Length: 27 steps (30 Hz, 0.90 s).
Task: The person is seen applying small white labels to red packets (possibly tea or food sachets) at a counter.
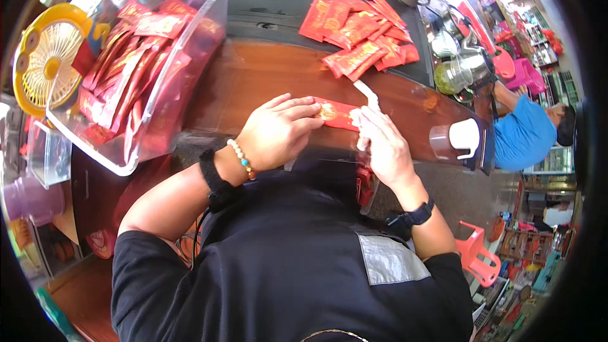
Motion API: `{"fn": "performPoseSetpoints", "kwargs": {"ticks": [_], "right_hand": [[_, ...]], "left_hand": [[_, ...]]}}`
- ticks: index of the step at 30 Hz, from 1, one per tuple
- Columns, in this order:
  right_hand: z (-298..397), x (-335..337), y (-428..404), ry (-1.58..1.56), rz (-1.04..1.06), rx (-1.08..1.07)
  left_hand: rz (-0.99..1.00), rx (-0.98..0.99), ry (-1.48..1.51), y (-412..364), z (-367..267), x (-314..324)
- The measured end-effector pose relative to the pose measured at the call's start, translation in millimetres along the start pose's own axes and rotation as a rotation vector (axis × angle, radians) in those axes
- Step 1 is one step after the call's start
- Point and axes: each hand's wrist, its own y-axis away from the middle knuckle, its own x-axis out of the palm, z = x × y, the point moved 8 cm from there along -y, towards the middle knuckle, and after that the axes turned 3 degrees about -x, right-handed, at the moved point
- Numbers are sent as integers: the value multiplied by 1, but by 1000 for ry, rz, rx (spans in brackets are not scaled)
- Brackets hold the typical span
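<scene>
A flat red packet (338, 113) with gold print lies at the table's near edge between my two hands. The fingertips of my left hand (280, 130) rest on its left end, fingers extended. My right hand (382, 142) is at its right end, with a white strip (366, 94) sticking up beside the fingers; whether it grips the strip cannot be told. Beyond my hands lies a loose pile of red packets (356, 33). At the left, a clear plastic bin (183, 52) holds many similar red packets.
A yellow fan (51, 67) stands left of the bin. At the right are a glass teapot (451, 76), a metal kettle (477, 64) and a white cup (464, 134) in a holder. A person in blue (525, 133) sits beyond the table's right end, near a red plastic chair (476, 256).
</scene>
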Motion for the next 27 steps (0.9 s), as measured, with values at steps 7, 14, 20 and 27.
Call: {"fn": "performPoseSetpoints", "kwargs": {"ticks": [7,14,20,27], "right_hand": [[-21,-4,14,-141,29,130],[25,-21,-33,-272,-157,68],[48,39,-49,-213,-115,-140],[35,30,-36,-177,-142,-165]], "left_hand": [[-6,-21,-60,10,5,-6],[-10,25,-105,9,1,-3],[8,-11,-103,4,0,0],[12,16,-127,6,-1,-6]]}}
